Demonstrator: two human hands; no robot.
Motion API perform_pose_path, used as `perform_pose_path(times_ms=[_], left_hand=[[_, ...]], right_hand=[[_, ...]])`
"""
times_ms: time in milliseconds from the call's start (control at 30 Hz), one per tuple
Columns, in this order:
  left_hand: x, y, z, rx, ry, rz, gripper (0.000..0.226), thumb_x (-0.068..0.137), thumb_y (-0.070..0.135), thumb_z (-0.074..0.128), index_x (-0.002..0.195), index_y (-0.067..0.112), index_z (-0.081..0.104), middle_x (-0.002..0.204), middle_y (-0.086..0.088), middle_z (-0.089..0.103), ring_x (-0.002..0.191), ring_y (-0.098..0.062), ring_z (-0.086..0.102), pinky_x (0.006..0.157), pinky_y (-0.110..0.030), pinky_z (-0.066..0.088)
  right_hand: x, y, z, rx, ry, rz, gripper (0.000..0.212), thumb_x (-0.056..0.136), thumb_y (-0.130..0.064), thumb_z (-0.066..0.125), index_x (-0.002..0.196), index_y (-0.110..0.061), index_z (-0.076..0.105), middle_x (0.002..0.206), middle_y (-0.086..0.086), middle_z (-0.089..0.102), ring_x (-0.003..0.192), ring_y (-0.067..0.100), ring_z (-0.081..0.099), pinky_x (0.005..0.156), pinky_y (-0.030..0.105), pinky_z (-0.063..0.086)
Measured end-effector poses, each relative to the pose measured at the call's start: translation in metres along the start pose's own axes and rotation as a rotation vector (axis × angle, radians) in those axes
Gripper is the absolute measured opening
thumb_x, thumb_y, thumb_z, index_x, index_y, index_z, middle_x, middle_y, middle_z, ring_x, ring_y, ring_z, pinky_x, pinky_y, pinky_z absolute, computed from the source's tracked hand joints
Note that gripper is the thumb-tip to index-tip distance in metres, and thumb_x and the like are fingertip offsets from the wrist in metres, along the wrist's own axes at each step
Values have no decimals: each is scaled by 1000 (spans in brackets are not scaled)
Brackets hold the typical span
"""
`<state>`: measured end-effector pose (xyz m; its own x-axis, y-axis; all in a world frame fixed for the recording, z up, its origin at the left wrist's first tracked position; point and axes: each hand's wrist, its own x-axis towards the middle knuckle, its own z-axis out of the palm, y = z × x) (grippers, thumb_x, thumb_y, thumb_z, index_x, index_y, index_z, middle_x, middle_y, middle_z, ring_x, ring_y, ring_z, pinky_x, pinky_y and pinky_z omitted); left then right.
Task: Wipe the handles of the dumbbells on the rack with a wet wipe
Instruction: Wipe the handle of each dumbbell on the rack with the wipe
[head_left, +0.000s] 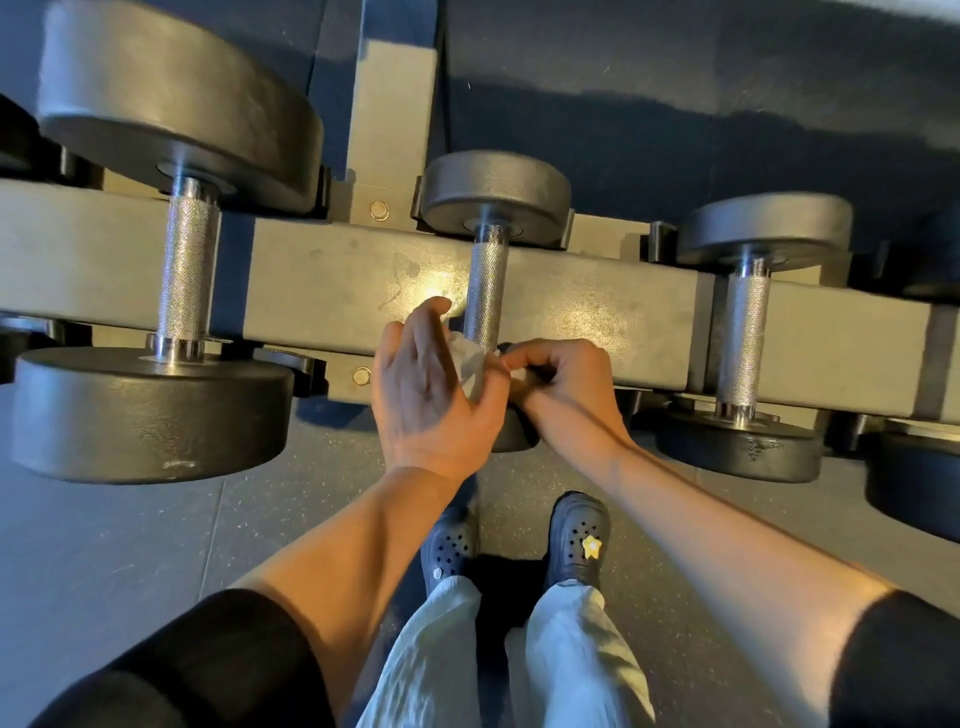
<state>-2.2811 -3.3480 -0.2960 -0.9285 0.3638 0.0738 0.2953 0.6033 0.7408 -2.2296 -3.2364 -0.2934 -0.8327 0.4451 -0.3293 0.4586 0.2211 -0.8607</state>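
Three black dumbbells lie across the grey rack (332, 291). The middle dumbbell's knurled steel handle (487, 280) runs toward me, and both hands meet at its near end. A crumpled white wet wipe (470, 361) sits between them. My left hand (431, 395) holds one side of the wipe, fingers fairly straight. My right hand (566, 389) has its fingers curled and pinches the other side, just in front of the handle. The near head of the middle dumbbell is mostly hidden under my hands. The large left dumbbell's handle (187, 270) and the right dumbbell's handle (745, 338) are bare.
A grey rack upright (389, 119) rises behind the beam between the left and middle dumbbells. Another black dumbbell head (914, 483) shows at the right edge. My feet in dark clogs (576, 540) stand on the speckled rubber floor (130, 545) close to the rack.
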Motion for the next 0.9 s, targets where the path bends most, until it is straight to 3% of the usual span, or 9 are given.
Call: perform_pose_path(times_ms=[100,200,267,400,467,533,600,733,900], left_hand=[[2,-4,2,55,5,50,39,80,34,49,107,6,52,87,-3,53,87,-16,44,84,-37,41],[1,-6,0,32,43,60,42,80,31,55,110,1,52,91,-6,57,92,-14,45,94,-50,44],[-2,-9,-3,10,63,28,46,81,36,52,111,1,53,95,-7,58,94,-16,48,101,-48,39],[-9,-19,-11,-19,90,-19,51,83,40,51,114,0,54,93,-5,56,95,-14,43,90,-56,45],[-10,-23,-11,-19,61,-52,55,84,44,48,118,1,52,93,-3,54,94,-13,41,87,-46,46],[-10,-29,-8,8,21,-58,57,85,47,48,123,4,48,95,-5,56,94,-14,39,82,-32,38],[-11,-32,-6,30,3,-51,56,86,47,50,123,6,46,97,-7,56,95,-16,40,79,-30,35],[-14,-34,-5,23,6,-68,57,85,51,47,122,6,46,101,-9,56,93,-9,35,79,-27,32],[-17,-37,-10,-7,-13,-86,59,86,52,49,124,7,45,106,-10,56,100,-15,38,81,-29,34]], right_hand=[[6,-5,-1,-109,30,-36,12,75,-2,73,81,-12,74,83,-4,70,80,5,63,76,17,49],[21,-22,-2,-211,256,-263,16,76,2,69,85,-10,71,87,-2,65,79,3,57,71,9,43],[34,-34,-2,-298,314,-403,16,80,-1,66,91,-11,71,96,0,65,89,5,56,76,11,43],[53,-31,1,-595,116,-531,28,84,-5,49,100,-11,71,113,0,65,96,15,46,84,20,38],[54,-24,1,-657,48,-567,31,85,-9,45,99,-10,73,110,0,67,93,17,45,82,20,38],[48,-20,-2,-668,23,-600,29,88,-11,46,97,-9,73,106,0,69,90,19,49,82,11,35],[37,-18,-3,-688,-32,-602,25,86,-5,52,100,-6,73,108,5,69,90,19,50,85,5,32],[13,-15,-1,-693,-195,-605,31,83,-7,45,96,-3,72,108,8,69,85,26,55,80,12,35],[9,-20,-9,-621,-335,-416,41,76,16,51,97,-11,74,109,-2,69,99,22,59,89,27,46]])
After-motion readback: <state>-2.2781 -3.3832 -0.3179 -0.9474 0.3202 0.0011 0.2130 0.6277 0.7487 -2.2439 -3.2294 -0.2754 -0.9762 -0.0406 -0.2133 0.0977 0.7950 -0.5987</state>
